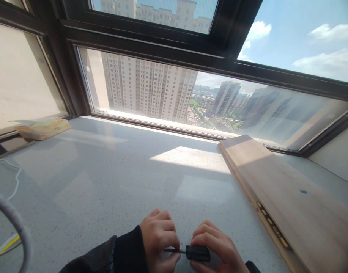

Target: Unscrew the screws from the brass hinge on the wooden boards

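Note:
Low in the head view, a screwdriver (197,253) with a short black handle lies level between my two hands. My left hand (160,239) is closed, its thumb and fingers pinching the thin dark shaft; the tip is hidden behind the fingers. On the handle, my right hand (216,246) has its fingers curled over the top and the thumb below. Under both hands is a pale speckled stone sill (111,193).
A long wooden board (276,170) lies on the right, with a dark and yellow strip (272,223) at its edge. On the left are a wooden piece (44,128), a white cable (16,185) and a thick grey curved tube (17,223). Dark-framed windows (151,57) stand behind.

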Motion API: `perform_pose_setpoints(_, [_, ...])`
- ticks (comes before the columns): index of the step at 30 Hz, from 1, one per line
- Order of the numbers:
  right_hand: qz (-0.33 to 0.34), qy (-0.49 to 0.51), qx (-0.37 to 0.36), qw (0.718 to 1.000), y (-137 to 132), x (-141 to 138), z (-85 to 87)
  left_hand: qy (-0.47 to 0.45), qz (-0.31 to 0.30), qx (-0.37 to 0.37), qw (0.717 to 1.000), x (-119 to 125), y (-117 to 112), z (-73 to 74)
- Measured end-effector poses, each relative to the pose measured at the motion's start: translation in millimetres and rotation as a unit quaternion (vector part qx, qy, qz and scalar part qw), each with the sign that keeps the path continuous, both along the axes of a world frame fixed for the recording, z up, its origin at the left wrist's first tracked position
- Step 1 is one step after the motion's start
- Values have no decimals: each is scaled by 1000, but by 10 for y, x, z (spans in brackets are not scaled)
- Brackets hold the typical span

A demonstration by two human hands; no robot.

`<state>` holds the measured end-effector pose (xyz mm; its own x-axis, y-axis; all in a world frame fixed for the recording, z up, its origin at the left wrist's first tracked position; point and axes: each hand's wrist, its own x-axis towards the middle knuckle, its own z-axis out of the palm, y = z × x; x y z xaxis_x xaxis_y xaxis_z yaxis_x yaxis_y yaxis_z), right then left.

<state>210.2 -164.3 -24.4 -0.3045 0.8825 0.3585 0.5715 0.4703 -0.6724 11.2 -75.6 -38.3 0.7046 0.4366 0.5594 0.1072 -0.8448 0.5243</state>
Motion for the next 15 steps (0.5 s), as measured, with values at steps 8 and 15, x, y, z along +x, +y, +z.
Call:
perform_pose_setpoints(8, [7,15,7,1000,1,3,3,-28,-1,13,1000,-3,-7,31])
perform_pose_setpoints(15, [3,17,0,1000,-9,2,0,-31,-8,17,999,-3,9,4])
